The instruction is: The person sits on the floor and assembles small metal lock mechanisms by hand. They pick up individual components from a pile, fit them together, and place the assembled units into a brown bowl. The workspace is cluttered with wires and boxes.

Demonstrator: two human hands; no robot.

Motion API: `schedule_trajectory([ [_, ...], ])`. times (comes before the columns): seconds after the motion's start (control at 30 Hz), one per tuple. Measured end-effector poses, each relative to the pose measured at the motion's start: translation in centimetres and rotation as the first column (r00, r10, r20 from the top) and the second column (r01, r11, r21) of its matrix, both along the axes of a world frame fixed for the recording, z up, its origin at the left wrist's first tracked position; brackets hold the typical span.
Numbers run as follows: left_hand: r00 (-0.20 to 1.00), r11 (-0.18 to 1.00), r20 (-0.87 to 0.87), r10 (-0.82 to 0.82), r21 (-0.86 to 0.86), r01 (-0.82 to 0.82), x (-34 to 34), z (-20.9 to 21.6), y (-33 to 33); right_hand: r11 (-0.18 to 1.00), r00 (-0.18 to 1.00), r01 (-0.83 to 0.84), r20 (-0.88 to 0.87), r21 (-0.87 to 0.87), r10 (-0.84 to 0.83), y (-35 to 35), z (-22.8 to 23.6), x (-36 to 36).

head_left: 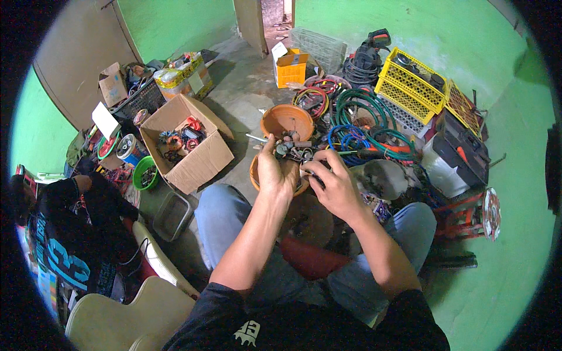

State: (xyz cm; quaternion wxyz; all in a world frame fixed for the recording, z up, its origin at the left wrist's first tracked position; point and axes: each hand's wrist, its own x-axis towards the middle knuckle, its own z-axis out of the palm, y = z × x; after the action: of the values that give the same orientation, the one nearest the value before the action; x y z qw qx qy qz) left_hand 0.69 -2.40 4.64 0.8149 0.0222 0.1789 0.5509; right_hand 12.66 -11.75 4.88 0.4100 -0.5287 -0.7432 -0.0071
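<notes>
Grey metal parts [291,146] sit bunched at frame centre, pinched in the left hand [274,171] fingertips, just up-left of the right hand [332,182], curled narrow on a small dark piece; below, an orange bowl [256,175]; bare concrete floor [246,88], green walls [410,23].

Even, moderately bright indoor light; soft shadows on floor; strong fisheye bending, black vignette at rim; centre sharp, edges softer.

Cluster of small grey metal parts [291,147], held above orange bowl [287,120].
</notes>
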Motion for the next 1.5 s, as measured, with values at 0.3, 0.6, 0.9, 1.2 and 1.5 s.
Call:
schedule_trajectory([
  [0.3, 0.969, 0.991, -0.249, -0.011, 0.127, 0.044, 1.4, -2.2, -0.1, 0.999, 0.996, 0.055, -0.070, 0.001, -0.054, -1.0, -0.5, 1.3],
  [0.6, 0.922, 0.976, -0.372, 0.105, 0.216, -0.024, 1.7, -1.4, -1.1, 0.991, 0.996, 0.083, -0.035, 0.108, -0.080, -1.7, -1.1, 0.6],
  [0.9, 0.840, 0.950, -0.478, 0.256, 0.287, -0.127, 1.9, 0.4, -1.7, 0.974, 0.996, 0.084, -0.009, 0.209, -0.084, -1.9, -1.5, -0.5],
  [1.2, 0.830, 0.950, -0.490, 0.266, 0.277, -0.141, 2.1, 1.3, -1.9, 0.976, 0.988, 0.060, -0.153, 0.207, -0.029, -1.9, -1.4, -0.4],
  [1.5, 0.865, 0.974, -0.467, 0.185, 0.206, -0.097, 1.7, 1.9, -2.1, 0.993, 0.912, 0.072, -0.408, 0.093, -0.028, -2.1, -0.4, -0.7],
])
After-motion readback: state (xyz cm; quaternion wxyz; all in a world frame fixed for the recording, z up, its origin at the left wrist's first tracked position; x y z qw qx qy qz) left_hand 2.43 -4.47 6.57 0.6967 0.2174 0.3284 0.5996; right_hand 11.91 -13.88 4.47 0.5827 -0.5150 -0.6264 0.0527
